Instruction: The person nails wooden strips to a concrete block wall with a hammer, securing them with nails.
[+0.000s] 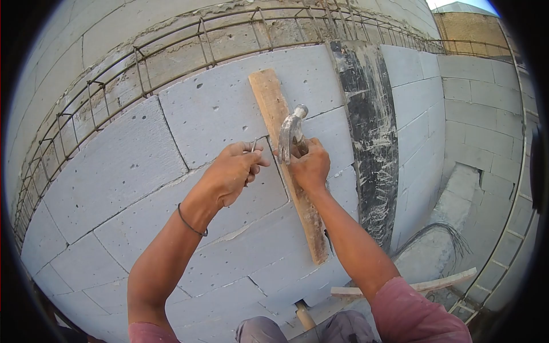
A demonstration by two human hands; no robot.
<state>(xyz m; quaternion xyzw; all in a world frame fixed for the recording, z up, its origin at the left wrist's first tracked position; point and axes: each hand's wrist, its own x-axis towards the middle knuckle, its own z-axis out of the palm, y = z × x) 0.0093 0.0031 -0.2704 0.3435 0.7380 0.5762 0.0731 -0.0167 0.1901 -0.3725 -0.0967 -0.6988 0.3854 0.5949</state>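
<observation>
My left hand (pixel 231 170) is closed in a pinch, with a small nail (pixel 254 145) sticking up between the fingertips. It is just left of a wooden board (pixel 269 94) that lies at a slant against the pale block wall (pixel 211 120). My right hand (pixel 310 166) is wrapped round a claw hammer (pixel 290 132) close below its head. The hammer head is in front of the board, claw toward the lower left. My right fingers overlap the board; whether they also press on it is hard to see.
A rebar cage (pixel 209 43) runs along the wall's top. Right of the board stands a black, mortar-streaked panel (pixel 369 131). Lower right are a loose plank (pixel 440 282), a bundle of thin wires (pixel 452 231) and a ladder (pixel 503 264). A pipe-like piece (pixel 305 315) pokes from a hole near my knees.
</observation>
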